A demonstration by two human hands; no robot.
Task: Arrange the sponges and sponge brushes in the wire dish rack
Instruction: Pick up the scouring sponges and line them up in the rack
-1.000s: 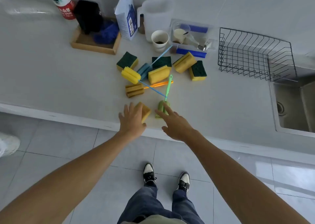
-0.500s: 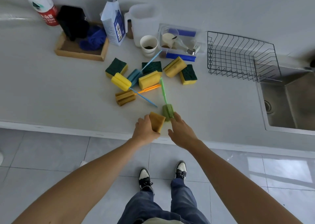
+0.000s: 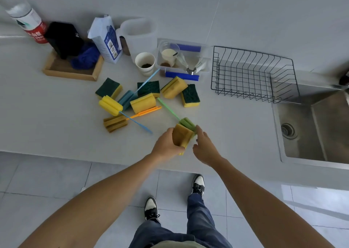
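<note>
Left hand (image 3: pixel 166 143) now grips yellow sponge (image 3: pixel 182 136), lifted; right hand (image 3: pixel 204 147) pinches green brush (image 3: pixel 187 124), swung round.

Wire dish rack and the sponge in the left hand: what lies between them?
Head view: the green sponge brush, head end beside the sponge; beyond it only bare countertop up to the wire dish rack.

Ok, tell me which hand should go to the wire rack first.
Right. The right hand, holding the green sponge brush by its head, is on the side of the wire rack, with bare counter between. The left hand grips a sponge but would probably have to cross the right arm.
</note>
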